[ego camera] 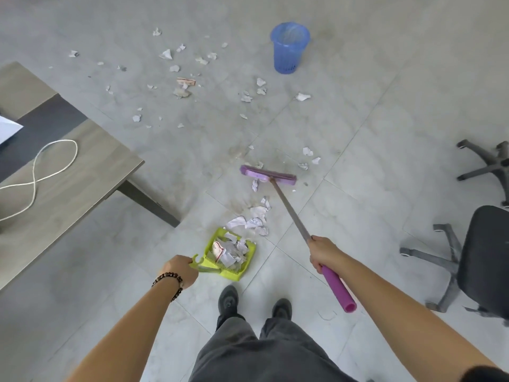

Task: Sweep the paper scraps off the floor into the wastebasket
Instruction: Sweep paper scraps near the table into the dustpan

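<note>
Looking down from my head, my left hand (180, 271) sits in the lower middle of the frame, fingers curled tight round the handle of a lime-green dustpan (237, 274), with a bead bracelet (169, 281) on that wrist. The dustpan rests on the tiled floor (358, 119) just above my left shoe (228, 299), its mouth pointing up the frame, and it already carries a heap of crumpled paper scraps (230, 250). Just beyond its lip lies a loose pile of scraps (254, 220), touching or nearly touching the edge. My right hand (323, 253), right of centre, is wrapped fully round the broom (289, 210) where the grey shaft meets the purple grip (340, 292), which sticks out below my fist. The shaft slants up and left to the purple broom head (268, 175), which lies flat on the floor in the middle of the frame, a few scraps just beside it on either side. More scraps (166, 54) are strewn across the upper middle and upper left of the floor. The blue wastebasket (289, 48) stands upright at the top of the frame, right of centre, well apart from the dustpan and the broom head. A wood-grain table (82, 166) fills the left edge, with a looped white cord (41, 172) and a white sheet corner (8, 129) on it. A dark office chair (484, 260) stands at the lower right edge, and another chair's grey star base (484, 166) shows above it.
</note>
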A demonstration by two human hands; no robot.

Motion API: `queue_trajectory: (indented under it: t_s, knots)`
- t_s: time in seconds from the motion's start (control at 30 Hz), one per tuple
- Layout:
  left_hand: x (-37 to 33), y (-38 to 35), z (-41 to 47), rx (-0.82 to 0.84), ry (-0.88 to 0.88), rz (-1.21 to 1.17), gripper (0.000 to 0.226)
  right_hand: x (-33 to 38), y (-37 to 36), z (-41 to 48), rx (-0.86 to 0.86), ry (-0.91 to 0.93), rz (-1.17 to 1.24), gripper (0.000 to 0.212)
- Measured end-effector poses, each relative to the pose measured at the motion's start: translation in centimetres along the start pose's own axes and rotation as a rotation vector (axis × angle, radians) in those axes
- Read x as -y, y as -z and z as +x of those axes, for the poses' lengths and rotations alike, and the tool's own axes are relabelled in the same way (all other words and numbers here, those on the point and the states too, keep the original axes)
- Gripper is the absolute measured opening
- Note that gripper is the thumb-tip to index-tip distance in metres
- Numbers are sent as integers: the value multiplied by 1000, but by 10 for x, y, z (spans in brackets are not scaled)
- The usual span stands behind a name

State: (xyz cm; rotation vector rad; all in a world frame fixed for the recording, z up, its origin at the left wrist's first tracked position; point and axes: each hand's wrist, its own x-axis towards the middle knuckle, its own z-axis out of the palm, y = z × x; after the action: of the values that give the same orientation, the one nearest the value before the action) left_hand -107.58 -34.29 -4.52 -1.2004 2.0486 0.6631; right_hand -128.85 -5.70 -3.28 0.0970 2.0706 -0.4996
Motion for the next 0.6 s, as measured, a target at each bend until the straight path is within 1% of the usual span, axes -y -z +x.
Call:
queue_trajectory:
  t_s: [0.07,0.17,0.23,0.3,0.37,0.4,0.47,0.5,0.53,0.57,0.6]
  knots:
    - [0,-7,1,20,12,-38,26,0,-5,5,6,-53,15,32]
    - [1,-15,0,52,18,-76,27,-9,-19,9,38,-150,55,31]
    - [2,-18,1,77,16,-80,28,-21,-33,9,90,-246,177,26]
    - [6,-20,6,125,38,-152,33,-31,-49,4,137,-319,293,21]
    - [4,-18,7,189,72,-256,32,-39,-64,2,128,-309,363,19]
    - [2,-17,7,225,96,-299,25,-42,-71,2,94,-297,355,21]
    - [-4,-12,2,331,134,-351,10,-41,-80,0,10,-282,243,24]
    - [-6,-11,1,389,131,-369,15,-39,-83,-4,-5,-271,176,25]
    - [-8,-11,2,409,108,-373,19,-36,-84,-8,6,-250,112,26]
    - [-9,-13,4,352,81,-351,16,-32,-84,-15,25,-226,64,27]
    - [-8,-16,6,256,53,-319,11,-29,-83,-20,48,-205,46,27]
